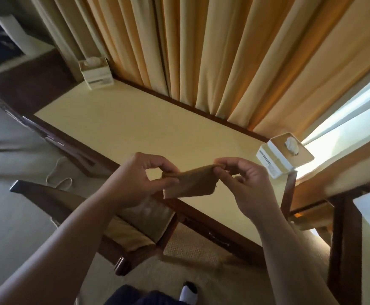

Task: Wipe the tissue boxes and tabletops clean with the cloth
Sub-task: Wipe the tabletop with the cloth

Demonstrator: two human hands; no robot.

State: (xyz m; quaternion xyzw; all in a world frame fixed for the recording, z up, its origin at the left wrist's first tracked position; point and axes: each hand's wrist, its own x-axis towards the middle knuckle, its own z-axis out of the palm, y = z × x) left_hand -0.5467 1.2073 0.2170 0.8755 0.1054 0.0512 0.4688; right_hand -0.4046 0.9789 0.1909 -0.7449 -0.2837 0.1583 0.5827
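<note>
**Cloth Held Taut Above the Desk Edge**

While both arms reach forward, the left hand (133,179) pinches one end of a small tan cloth (187,183) between thumb and curled fingers, and the right hand (243,183) pinches the opposite upper corner the same way. Stretched between the two hands, the cloth hangs in the air, its lower edge drooping slightly, just above the near edge of the desk (157,128).

That desk has a pale yellow top with a dark wooden border. At its far left corner, against the wall, stands one tissue box (96,72) in a light holder. At its right end, just beyond the right hand, sits a second tissue box (285,155) with a white tissue poking up through its wooden lid. Neither box touches the cloth.

Behind the desk, long orange-yellow curtains (223,51) fall to its back edge, and bright daylight comes in past them at the desk's right end. Below the desk's near edge, under the left forearm, a wooden chair (135,227) with a padded seat is drawn up close. Patterned carpet (184,245) lies beneath the desk, and a white cord (58,172) trails on the floor to its left.
</note>
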